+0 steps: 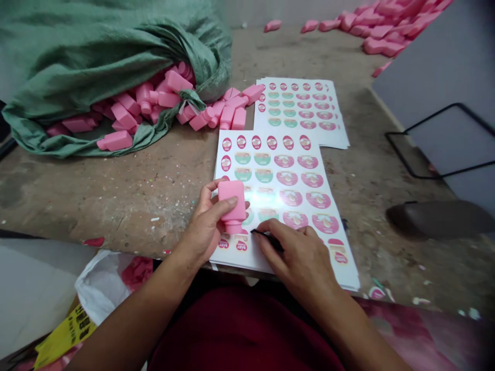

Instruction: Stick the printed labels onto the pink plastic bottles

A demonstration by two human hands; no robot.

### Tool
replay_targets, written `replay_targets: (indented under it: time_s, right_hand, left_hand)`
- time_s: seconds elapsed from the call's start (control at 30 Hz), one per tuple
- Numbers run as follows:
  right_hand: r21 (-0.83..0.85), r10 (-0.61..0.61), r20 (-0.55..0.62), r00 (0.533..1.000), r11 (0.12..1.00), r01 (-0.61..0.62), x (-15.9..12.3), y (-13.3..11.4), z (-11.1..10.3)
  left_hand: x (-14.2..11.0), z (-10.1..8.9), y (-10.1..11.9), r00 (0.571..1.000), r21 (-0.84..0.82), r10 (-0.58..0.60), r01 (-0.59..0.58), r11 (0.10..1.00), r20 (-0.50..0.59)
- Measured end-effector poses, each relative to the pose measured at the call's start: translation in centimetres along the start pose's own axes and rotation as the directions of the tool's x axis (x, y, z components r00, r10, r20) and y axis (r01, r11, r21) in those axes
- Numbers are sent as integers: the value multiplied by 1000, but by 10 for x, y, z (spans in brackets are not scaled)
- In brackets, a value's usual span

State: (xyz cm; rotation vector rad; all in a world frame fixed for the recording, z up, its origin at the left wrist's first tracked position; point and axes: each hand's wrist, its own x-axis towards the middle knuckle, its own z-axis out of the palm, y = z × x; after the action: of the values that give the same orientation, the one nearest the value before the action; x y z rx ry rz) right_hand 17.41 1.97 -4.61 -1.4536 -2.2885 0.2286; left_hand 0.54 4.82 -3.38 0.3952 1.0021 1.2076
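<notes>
Over a maroon shirt (243, 330), the left hand (207, 221) is closing firmly around an upside-down pink plastic bottle (232, 198) above a label sheet (286, 175), while the right hand (297, 252) is pinching a slim black tool (268, 239).

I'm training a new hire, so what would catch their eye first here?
Pink plastic bottles spill from a green woven sack at the upper left. At the centre, sheets of round pink and green labels lie on a worn workbench, where the left hand grips a pink bottle above them and the right hand holds a thin black tool against the sheet.
</notes>
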Motion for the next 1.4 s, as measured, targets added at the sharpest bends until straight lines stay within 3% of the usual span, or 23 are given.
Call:
replay_targets:
  time_s: [0.37, 0.6, 0.87, 1.03, 1.23, 1.4]
  right_hand:
    - [-81, -40, -19, 999, 996, 38, 4, -3, 2]
    - [38, 69, 66, 995, 997, -72, 3, 3, -1]
    - [-56, -12, -29, 1000, 998, 10, 2, 4, 4]
    - [-31, -4, -8, 1000, 1000, 4, 2, 3, 2]
    - [-135, -15, -1, 1000, 991, 15, 1, 1, -2]
    - [-88, -23, 34, 999, 996, 26, 4, 0, 2]
  left_hand:
    - [-1, 0, -2, 1000, 20, -12, 13, 1000, -19]
    - [1, 0, 1, 999, -43, -37, 36, 998, -33]
    - [1, 1, 2, 997, -83, -69, 65, 994, -42]
    - [1, 1, 2, 998, -73, -54, 51, 996, -33]
    - [1, 1, 2, 997, -103, -57, 52, 993, -43]
    - [2, 1, 1, 997, -106, -57, 52, 993, -47]
